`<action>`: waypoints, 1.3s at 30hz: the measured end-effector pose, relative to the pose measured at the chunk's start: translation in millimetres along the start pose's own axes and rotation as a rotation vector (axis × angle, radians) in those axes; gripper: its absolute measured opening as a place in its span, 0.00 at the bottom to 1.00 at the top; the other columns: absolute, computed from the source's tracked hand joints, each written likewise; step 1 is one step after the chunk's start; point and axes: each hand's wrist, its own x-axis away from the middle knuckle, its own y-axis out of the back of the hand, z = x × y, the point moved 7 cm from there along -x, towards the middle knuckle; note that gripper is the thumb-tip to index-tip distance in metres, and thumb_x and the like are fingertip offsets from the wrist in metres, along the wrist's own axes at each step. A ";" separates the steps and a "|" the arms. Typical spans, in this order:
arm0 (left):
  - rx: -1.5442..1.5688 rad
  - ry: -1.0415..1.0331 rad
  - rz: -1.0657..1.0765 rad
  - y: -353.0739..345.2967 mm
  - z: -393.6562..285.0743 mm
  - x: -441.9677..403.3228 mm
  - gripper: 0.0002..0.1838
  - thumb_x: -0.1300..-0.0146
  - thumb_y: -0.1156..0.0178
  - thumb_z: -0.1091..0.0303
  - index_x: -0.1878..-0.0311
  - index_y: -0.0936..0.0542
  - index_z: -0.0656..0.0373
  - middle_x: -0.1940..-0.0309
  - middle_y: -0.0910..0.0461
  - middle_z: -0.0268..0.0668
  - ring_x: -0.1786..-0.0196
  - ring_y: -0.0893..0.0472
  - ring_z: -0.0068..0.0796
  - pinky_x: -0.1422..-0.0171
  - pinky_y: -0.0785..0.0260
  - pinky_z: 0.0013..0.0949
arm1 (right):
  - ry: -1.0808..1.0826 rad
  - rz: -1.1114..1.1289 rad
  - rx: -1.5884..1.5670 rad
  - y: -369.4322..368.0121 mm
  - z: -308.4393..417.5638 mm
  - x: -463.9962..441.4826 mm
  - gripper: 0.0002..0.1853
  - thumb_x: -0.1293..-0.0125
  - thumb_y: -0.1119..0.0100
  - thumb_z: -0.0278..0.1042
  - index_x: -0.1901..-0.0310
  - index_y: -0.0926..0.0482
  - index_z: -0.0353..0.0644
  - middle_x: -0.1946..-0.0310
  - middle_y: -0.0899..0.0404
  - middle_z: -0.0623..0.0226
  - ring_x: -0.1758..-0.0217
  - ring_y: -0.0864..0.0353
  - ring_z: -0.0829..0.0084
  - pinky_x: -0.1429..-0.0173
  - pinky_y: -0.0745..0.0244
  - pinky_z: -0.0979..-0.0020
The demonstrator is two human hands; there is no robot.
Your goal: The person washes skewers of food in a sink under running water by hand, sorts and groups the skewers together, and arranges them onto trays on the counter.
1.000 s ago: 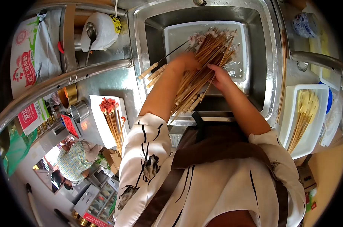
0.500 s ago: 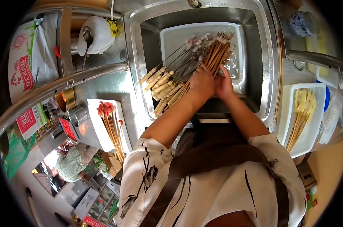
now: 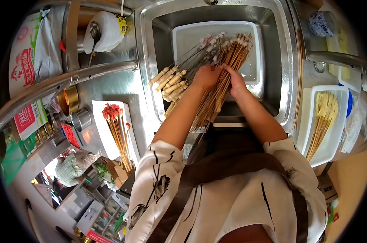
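Note:
In the sink, a thick bundle of bamboo skewers lies slanted, its far ends carrying small pale food pieces over a white tray. My left hand is closed at the bundle's left side, with its fingertips partly hidden. My right hand grips the right side, thumb across the sticks. Just left of my left hand are metal skewers with wooden handles, their tips also holding pale pieces. The bamboo sticks' near ends reach the sink's front edge.
Left of the steel sink stands a white tray with red-tipped skewers. On the right, a white tub holds skewers with pale yellow pieces. A metal rail crosses the left counter. Another person is at lower left.
The bamboo bundle's near ends have swung right and towards me, away from the wooden handles. My left hand has shifted left and slightly up; my right hand moved slightly left.

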 end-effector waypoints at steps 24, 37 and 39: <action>-0.053 0.016 0.341 -28.0 11.0 -59.2 0.15 0.47 0.41 0.68 0.70 0.25 0.76 0.75 0.21 0.46 0.76 0.20 0.37 0.72 0.29 0.34 | -0.092 0.109 0.090 9.1 2.6 -2.5 0.15 0.44 0.38 0.33 0.57 0.26 0.34 0.65 0.21 0.60 0.64 0.20 0.64 0.59 0.23 0.66; -0.299 -0.543 -0.199 21.1 -6.2 -21.9 0.12 0.51 0.38 0.74 0.62 0.24 0.66 0.66 0.22 0.47 0.64 0.22 0.42 0.55 0.28 0.41 | -0.079 -0.028 0.260 14.1 13.3 14.5 0.15 0.44 0.40 0.35 0.58 0.25 0.35 0.64 0.22 0.61 0.62 0.22 0.67 0.56 0.26 0.67; -0.719 -0.523 -0.039 6.0 -22.1 -0.6 0.10 0.47 0.41 0.67 0.63 0.23 0.63 0.61 0.23 0.47 0.54 0.25 0.46 0.51 0.31 0.43 | -0.036 -0.065 0.332 17.0 13.1 17.7 0.15 0.44 0.40 0.34 0.57 0.25 0.34 0.63 0.21 0.61 0.61 0.22 0.67 0.56 0.26 0.68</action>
